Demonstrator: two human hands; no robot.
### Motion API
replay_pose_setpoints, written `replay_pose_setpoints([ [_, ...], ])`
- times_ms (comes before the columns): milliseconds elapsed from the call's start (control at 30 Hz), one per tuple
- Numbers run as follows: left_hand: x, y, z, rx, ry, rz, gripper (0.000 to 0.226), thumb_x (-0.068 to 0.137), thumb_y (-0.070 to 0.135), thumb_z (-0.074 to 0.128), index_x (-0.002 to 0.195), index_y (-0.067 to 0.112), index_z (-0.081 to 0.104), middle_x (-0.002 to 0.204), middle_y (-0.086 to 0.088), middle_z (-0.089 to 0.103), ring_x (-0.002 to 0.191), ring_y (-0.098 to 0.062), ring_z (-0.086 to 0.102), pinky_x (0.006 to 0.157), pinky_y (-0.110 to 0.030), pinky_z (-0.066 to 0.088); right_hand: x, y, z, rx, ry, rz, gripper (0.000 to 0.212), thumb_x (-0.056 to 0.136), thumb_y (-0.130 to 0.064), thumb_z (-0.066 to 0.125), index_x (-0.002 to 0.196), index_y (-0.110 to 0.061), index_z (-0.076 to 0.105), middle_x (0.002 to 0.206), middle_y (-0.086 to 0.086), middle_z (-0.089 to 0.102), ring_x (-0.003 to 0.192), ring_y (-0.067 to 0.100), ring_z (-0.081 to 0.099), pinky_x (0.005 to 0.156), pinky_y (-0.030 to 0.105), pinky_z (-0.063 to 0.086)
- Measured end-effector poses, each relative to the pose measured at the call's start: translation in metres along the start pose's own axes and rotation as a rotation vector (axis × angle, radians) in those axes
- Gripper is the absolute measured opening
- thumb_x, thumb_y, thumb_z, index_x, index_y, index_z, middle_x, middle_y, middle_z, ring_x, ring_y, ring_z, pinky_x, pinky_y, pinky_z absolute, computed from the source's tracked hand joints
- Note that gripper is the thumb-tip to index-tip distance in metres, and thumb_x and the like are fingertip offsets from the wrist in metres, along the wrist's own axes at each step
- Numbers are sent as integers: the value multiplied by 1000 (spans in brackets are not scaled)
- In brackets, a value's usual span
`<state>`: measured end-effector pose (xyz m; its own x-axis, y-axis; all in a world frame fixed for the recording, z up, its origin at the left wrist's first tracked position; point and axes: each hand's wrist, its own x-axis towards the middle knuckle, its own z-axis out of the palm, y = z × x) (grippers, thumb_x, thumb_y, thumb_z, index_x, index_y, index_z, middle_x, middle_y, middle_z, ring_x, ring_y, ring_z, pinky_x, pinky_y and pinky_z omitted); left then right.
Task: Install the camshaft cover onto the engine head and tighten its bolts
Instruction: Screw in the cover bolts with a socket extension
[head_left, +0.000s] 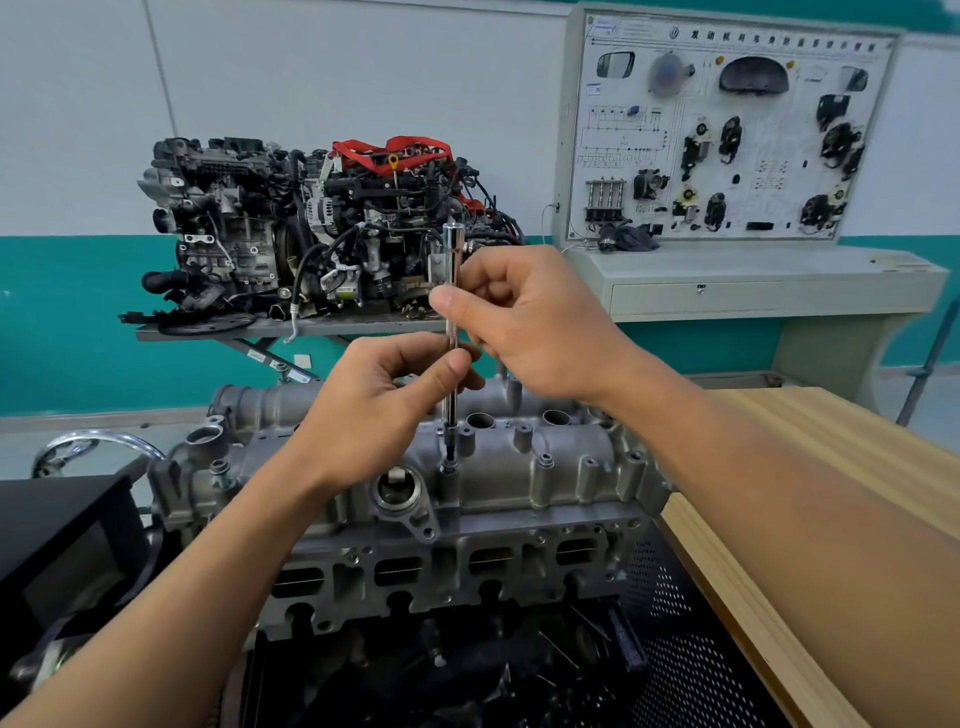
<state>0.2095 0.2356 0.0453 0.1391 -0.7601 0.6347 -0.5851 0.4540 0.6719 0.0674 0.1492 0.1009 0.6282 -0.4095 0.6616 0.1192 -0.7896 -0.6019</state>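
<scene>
The camshaft cover (561, 467) is sitting on top of the engine head (467, 566), low in the middle of the view, with its long side facing the person. A slim chrome driver bar (452, 415) is standing upright over the cover, and its dark lower tip is resting in a bolt (448, 466) on a raised boss near the cover's front edge. Another bolt head (545, 459) is showing further to the right on the cover.

Both hands are gripping the bar. The left hand (379, 400) is pinching the shaft between thumb and curled fingers, partway up. The right hand (530, 322) is pinching it higher up, just below the thicker chrome top end, with the thumb lying across the front of the shaft. Both forearms are reaching in from the bottom corners of the view.

A round opening (399, 491) is sitting just left of the bolt, and two open wells (480, 420) are lying behind the bar along the top of the cover. A black perforated panel (675, 623) is running down beside the head on the right, and a wooden table (831, 467) is lying beyond it. A black box (62, 525) is standing to the left.

Further back, a complete engine (311, 228) with red hoses is resting on a grey lift platform (291, 328) against the white and teal wall. To its right, a training board (727, 130) carrying car parts is standing on a grey console (727, 275).
</scene>
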Motion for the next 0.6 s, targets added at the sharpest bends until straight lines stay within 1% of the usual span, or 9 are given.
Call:
replay_pose_setpoints([
  [67, -1, 0, 2, -36, 74, 25, 20, 86, 37, 72, 91, 18, 75, 83, 4, 77, 76, -10, 70, 65, -18, 51, 2, 1, 4, 9, 71, 4, 29, 88, -21, 75, 65, -14, 58, 49, -9, 50, 44, 2, 41, 45, 15, 36],
  [167, -3, -2, 3, -75, 181, 43, 11, 79, 31, 77, 79, 21, 73, 69, 9, 71, 59, -3, 60, 58, -17, 48, 1, 2, 8, -11, 128, -11, 34, 81, -27, 82, 64, -12, 56, 53, -4, 51, 47, 5, 42, 46, 21, 37],
  [233, -4, -4, 2, -41, 186, 40, 12, 83, 31, 74, 82, 20, 76, 72, 10, 74, 62, -2, 62, 61, -18, 50, 1, 1, 7, 11, 122, 1, 32, 81, -29, 82, 68, -11, 58, 55, 0, 55, 48, 6, 45, 46, 20, 39],
  [300, -4, -3, 0, 2, 143, 22, 17, 90, 32, 67, 91, 19, 78, 81, 9, 77, 74, -3, 68, 67, -21, 53, 0, 0, 4, 55, 56, 19, 23, 85, -28, 77, 77, -13, 63, 58, 5, 59, 50, 10, 50, 48, 19, 41],
  [367, -4, -2, -1, 5, 95, 3, 19, 95, 33, 62, 96, 23, 77, 87, 9, 78, 82, -7, 71, 69, -27, 57, -1, -1, 1, 66, -27, 16, 10, 92, -24, 69, 89, -15, 68, 59, 8, 56, 53, 16, 48, 51, 24, 42],
  [400, -3, -1, -1, -4, 76, -5, 19, 96, 33, 60, 97, 26, 77, 89, 8, 78, 85, -11, 71, 68, -31, 58, -1, 0, -1, 65, -49, 13, 9, 95, -21, 65, 92, -15, 69, 58, 6, 55, 53, 17, 47, 52, 26, 42],
  [500, -2, 0, 0, -34, 45, -9, 22, 96, 36, 59, 97, 24, 77, 92, 4, 78, 90, -21, 71, 69, -35, 57, -1, 0, -1, 18, -43, 5, 18, 97, -18, 62, 84, -8, 68, 55, 1, 56, 51, 10, 46, 51, 21, 42],
  [533, -2, 1, 1, -43, 50, 3, 22, 94, 38, 61, 97, 23, 76, 92, 2, 78, 89, -20, 72, 68, -32, 57, -1, 0, 0, 2, -23, 4, 21, 96, -19, 64, 79, -7, 66, 54, 0, 55, 49, 8, 45, 50, 18, 40],
  [600, -2, 2, 2, -62, 98, 34, 20, 86, 35, 68, 95, 19, 76, 88, -2, 78, 82, -15, 72, 68, -24, 54, 1, 1, 4, 4, 36, 13, 24, 91, -18, 70, 70, -13, 60, 47, -9, 52, 43, 3, 41, 46, 14, 36],
])
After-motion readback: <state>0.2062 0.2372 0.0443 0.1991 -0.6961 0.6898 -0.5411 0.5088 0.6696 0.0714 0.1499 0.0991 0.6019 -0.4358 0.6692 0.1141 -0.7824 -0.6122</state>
